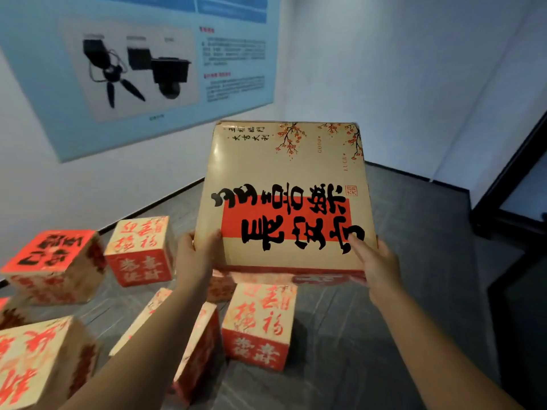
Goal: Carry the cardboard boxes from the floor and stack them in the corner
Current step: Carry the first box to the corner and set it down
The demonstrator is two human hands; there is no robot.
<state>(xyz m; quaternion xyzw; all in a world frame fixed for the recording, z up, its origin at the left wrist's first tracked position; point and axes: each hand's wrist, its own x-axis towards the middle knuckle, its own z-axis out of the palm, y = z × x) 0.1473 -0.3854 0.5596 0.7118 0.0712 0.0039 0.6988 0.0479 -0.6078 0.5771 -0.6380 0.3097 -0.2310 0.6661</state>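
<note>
A large flat tan cardboard box [284,173] with black calligraphy on a red band and plum blossoms is held up in the air in front of me. My left hand [196,255] grips its near left corner, thumb on top. My right hand [374,261] grips the near right corner, thumb lying on the lid. Several smaller red and cream boxes lie on the dark floor below: one upright box [260,324] under the big box, one [142,250] further left, one [53,264] at the far left. The room corner [367,162] is beyond the held box.
A blue poster [142,63] hangs on the left wall. A dark door frame [509,179] stands at the right. More small boxes [35,359] lie at the lower left, and one [192,350] under my left forearm. Grey floor [414,276] stretches toward the corner.
</note>
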